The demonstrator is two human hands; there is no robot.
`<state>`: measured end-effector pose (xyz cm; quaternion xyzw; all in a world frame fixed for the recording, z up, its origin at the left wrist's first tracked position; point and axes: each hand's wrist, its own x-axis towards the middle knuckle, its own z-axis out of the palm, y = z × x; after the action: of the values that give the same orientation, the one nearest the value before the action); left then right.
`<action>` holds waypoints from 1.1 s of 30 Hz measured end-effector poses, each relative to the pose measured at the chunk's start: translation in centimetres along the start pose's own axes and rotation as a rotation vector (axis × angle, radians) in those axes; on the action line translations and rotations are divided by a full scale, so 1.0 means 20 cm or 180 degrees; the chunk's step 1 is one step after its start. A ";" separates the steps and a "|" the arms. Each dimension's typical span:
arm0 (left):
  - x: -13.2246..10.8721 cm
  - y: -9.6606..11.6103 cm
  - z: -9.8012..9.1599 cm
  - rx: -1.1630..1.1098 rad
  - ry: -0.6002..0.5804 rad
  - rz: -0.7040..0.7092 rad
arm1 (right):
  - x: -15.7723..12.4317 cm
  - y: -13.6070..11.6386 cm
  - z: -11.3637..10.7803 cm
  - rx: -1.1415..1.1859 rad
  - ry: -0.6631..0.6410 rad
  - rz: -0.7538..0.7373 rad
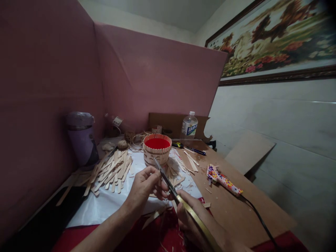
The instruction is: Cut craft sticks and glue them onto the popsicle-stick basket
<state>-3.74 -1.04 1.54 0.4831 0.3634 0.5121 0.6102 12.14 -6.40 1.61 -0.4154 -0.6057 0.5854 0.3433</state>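
Note:
My right hand [194,213] is wrapped round the gold handles of a pair of scissors [172,190], whose dark blades point up and to the left. Close beside the blades, my left hand [148,182] has its fingers curled and pinched together. Whatever lies between those fingertips is too small to make out. Just beyond the scissor tips stands a round pot [157,155] faced with wooden craft sticks, red inside, with a scalloped rim. Cut stick pieces [178,181] and shavings lie around its base and below my hands.
A heap of craft sticks [115,173] covers the left of the white sheet [89,211]. Behind are a purple tumbler [82,140], twine balls [123,144] and a plastic bottle [189,126]. At right lie a floral-patterned glue gun [223,180] with its cord and a blue-handled tool [198,152].

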 end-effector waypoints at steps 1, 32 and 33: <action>0.00 0.00 0.00 0.0004 -0.0001 0.0002 | 0.00 0.01 0.00 -0.0007 -0.0048 0.0034; -0.01 -0.02 0.02 0.0014 0.0273 0.0161 | 0.04 0.04 0.03 -0.0370 0.0080 -0.0484; -0.01 -0.02 0.02 0.0011 0.0287 0.0169 | 0.04 0.04 0.03 -0.0383 0.0047 -0.0482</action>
<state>-3.35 -1.30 1.29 0.4700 0.3785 0.5488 0.5785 11.31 -5.95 0.72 -0.3926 -0.6669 0.5173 0.3654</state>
